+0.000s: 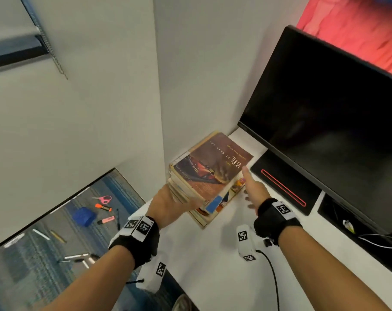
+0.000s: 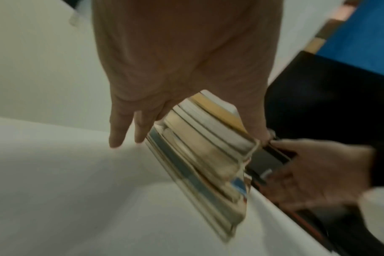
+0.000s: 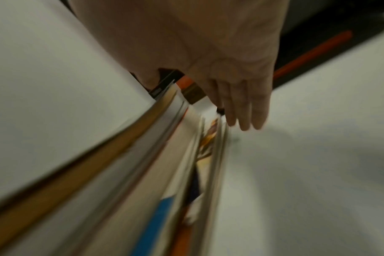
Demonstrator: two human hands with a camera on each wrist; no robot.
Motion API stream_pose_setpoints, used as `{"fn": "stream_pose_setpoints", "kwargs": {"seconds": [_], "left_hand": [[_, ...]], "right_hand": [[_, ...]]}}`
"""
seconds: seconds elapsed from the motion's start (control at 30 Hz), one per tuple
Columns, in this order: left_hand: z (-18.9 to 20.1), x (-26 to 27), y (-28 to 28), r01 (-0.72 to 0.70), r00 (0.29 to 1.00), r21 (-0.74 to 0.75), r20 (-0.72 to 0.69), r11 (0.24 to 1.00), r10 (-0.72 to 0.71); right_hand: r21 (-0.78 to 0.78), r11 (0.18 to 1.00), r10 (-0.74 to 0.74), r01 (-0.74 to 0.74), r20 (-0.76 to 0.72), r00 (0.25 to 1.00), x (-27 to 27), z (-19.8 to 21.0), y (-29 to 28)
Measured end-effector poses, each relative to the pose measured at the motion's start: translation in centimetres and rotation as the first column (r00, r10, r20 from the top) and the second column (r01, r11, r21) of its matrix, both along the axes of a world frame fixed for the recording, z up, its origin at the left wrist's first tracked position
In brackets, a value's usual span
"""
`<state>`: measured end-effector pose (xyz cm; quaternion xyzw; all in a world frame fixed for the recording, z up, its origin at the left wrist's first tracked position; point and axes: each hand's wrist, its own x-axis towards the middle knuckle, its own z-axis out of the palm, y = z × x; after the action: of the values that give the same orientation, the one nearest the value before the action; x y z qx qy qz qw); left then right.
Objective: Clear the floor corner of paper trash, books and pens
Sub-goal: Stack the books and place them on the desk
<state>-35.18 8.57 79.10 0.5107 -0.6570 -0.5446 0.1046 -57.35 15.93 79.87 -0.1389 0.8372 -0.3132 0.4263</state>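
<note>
A stack of books lies on the white desk in the corner by the wall, a brown paperback on top. My left hand is against the stack's left side, fingers straight beside the stack. My right hand is at the right side, its thumb up by the top book's corner and its fingers straight along the stack. On the carpet at lower left lie an orange highlighter, a pink highlighter, a blue crumpled wad and several pens.
A black monitor stands just right of the books, its base with a red stripe close to my right hand. Pink scissors lie on the floor. A black cable runs over the desk's front.
</note>
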Motion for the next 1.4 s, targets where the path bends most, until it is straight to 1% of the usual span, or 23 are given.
{"fn": "stream_pose_setpoints", "kwargs": {"seconds": [0.03, 0.07, 0.1, 0.13, 0.17, 0.2, 0.23, 0.3, 0.37, 0.43, 0.5, 0.63, 0.77, 0.9, 1.0, 1.07, 1.17, 1.23, 1.3, 1.4], "left_hand": [[-0.9, 0.0, 0.4, 0.022, 1.000, -0.039, 0.003, 0.999, -0.022], [-1.8, -0.2, 0.8, 0.032, 0.999, -0.067, 0.035, 0.997, -0.029], [-2.9, -0.4, 1.3, 0.034, 0.995, -0.099, 0.095, 0.995, -0.024], [-3.8, -0.7, 2.0, 0.047, 0.986, -0.133, 0.163, 0.990, -0.025], [-4.5, -1.3, 2.6, 0.081, 0.967, -0.167, 0.251, 0.983, -0.037], [-4.8, -1.8, 3.3, 0.115, 0.944, -0.195, 0.327, 0.974, -0.046], [-5.1, -2.4, 3.9, 0.130, 0.925, -0.209, 0.377, 0.969, -0.043], [-5.4, -3.6, 4.6, 0.138, 0.900, -0.209, 0.435, 0.968, -0.035], [-5.9, -4.4, 4.9, 0.122, 0.876, -0.197, 0.482, 0.973, -0.012], [-5.9, -4.9, 4.8, 0.078, 0.879, -0.214, 0.475, 0.974, 0.034], [-5.8, -5.1, 4.7, 0.054, 0.884, -0.253, 0.463, 0.966, 0.072], [-6.6, -4.7, 4.1, 0.121, 0.855, -0.299, 0.516, 0.947, 0.054], [-7.2, -4.0, 3.7, 0.165, 0.855, -0.356, 0.517, 0.920, 0.047], [-6.8, -4.6, 3.9, 0.210, 0.853, -0.311, 0.522, 0.927, -0.018], [-6.4, -4.8, 4.2, 0.182, 0.851, -0.290, 0.525, 0.940, -0.003], [-6.3, -4.7, 4.4, 0.153, 0.866, -0.299, 0.499, 0.942, 0.018], [-6.8, -4.7, 4.6, 0.108, 0.893, -0.315, 0.448, 0.943, 0.047], [-7.0, -4.8, 4.7, 0.100, 0.889, -0.310, 0.455, 0.946, 0.055], [-6.9, -4.9, 4.7, 0.118, 0.874, -0.288, 0.484, 0.950, 0.038], [-7.1, -4.9, 4.7, 0.120, 0.875, -0.272, 0.484, 0.955, 0.028]], "right_hand": [[-0.006, 1.000, -0.017, 0.016, -0.116, 0.993, -1.2, -0.3, -0.2], [-0.038, 0.999, -0.034, 0.027, -0.194, 0.980, -2.1, -0.4, -0.6], [-0.090, 0.996, -0.038, 0.019, -0.218, 0.975, -3.0, -0.7, -1.1], [-0.140, 0.990, -0.046, 0.018, -0.196, 0.979, -3.6, -0.8, -1.6], [-0.181, 0.983, -0.056, 0.030, -0.142, 0.988, -4.4, -1.3, -2.1], [-0.195, 0.980, -0.043, 0.024, -0.095, 0.995, -4.6, -1.2, -2.5], [-0.184, 0.983, 0.004, -0.016, -0.063, 0.998, -4.9, -1.5, -2.8], [-0.142, 0.984, 0.108, -0.112, -0.033, 0.994, -5.2, -2.1, -3.7], [-0.124, 0.984, 0.123, -0.124, -0.012, 0.992, -5.2, -2.8, -4.1], [-0.141, 0.982, 0.122, -0.122, -0.015, 0.992, -5.3, -3.4, -4.4], [-0.131, 0.984, 0.113, -0.118, -0.047, 0.992, -5.3, -3.3, -4.4], [-0.095, 0.988, 0.111, -0.122, -0.109, 0.988, -5.6, -3.0, -4.0], [-0.083, 0.989, 0.115, -0.124, -0.109, 0.987, -5.9, -3.5, -3.7], [-0.102, 0.982, 0.145, -0.157, -0.114, 0.983, -5.5, -4.0, -3.1], [-0.138, 0.977, 0.154, -0.164, -0.080, 0.985, -5.0, -4.3, -2.5], [-0.171, 0.975, 0.126, -0.139, -0.088, 0.988, -4.9, -4.5, -2.7], [-0.212, 0.975, 0.048, -0.062, -0.072, 0.996, -4.7, -4.7, -4.4], [-0.230, 0.972, 0.037, -0.049, -0.059, 0.998, -4.4, -4.6, -5.6], [-0.208, 0.974, 0.081, -0.095, -0.076, 0.994, -4.4, -4.5, -5.8], [-0.160, 0.974, 0.148, -0.160, -0.085, 0.985, -4.7, -5.1, -4.6]]}}
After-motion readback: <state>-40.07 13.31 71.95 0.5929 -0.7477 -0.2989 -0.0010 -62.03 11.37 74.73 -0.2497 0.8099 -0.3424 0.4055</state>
